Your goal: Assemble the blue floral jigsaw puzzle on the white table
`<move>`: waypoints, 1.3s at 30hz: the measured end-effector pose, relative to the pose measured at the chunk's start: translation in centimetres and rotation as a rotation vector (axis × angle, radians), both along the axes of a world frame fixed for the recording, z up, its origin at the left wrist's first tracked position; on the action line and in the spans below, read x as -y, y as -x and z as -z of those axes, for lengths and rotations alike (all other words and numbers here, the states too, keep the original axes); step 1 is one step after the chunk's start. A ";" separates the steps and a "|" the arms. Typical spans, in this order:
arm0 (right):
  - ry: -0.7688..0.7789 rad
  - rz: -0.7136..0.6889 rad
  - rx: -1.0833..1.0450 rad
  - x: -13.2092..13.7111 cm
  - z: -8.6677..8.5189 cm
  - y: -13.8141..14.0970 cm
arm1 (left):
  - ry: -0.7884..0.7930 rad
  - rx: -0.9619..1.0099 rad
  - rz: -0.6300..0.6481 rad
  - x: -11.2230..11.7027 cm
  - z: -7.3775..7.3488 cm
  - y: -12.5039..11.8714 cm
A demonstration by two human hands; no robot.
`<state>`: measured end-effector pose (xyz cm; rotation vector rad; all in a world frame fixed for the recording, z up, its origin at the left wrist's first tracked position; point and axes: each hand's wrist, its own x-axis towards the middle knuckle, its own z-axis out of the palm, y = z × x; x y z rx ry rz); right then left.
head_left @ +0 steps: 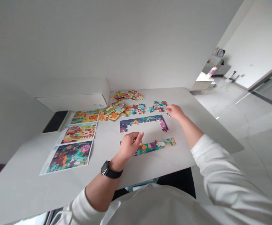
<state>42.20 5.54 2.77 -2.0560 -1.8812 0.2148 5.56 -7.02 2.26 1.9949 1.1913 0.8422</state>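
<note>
Near the centre of the frame, the left hand point(129, 146) lies over the left end of a lower puzzle strip point(153, 147), loosely curled with the thumb pointing up and right; whether it holds anything inside the curl, I cannot tell. A black watch point(111, 170) sits on that wrist. Right of centre and higher up, the right hand point(176, 112) has its fingertips drawn together at the right edge of a cluster of teal and red pieces point(158, 107); a piece may be pinched there, but it is too small to tell. A loose piece point(168, 115) lies just below those fingertips. Between the two hands is an upper puzzle section point(141, 120), dark blue and purple, joined in a row with both ends turning downward, apart from the lower strip. Above it, in the upper middle, spread yellow and orange pieces point(111, 115) and a red and yellow pile point(127, 94). At the left of the frame, three printed pictures lie in a column: a yellow scene point(85, 116), a farm scene point(79, 132) and a dark, colourful scene point(70, 157). A phone point(55, 122) lies beside them, just below a white box point(72, 101), all on the pale table point(185, 98).
</note>
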 end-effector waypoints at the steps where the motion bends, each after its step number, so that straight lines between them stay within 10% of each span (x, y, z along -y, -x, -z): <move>1: 0.015 0.024 0.011 -0.9 0.1 0.2 | 0.015 0.018 -0.013 -0.1 -0.1 0.1; 16: 0.038 0.073 0.053 -4.4 1.1 1.3 | 0.075 0.236 -0.095 -1.1 -0.2 0.8; 21: 0.027 0.146 -0.330 -2.3 -1.0 2.0 | 0.182 0.379 -0.123 -1.6 0.1 0.9; 28: -0.038 -0.185 -1.040 4.8 -4.4 8.2 | 0.156 0.654 -0.166 -2.5 0.1 1.6; 39: 0.173 -0.075 -1.382 8.7 1.3 17.8 | 0.209 0.532 -0.208 -3.0 0.6 2.4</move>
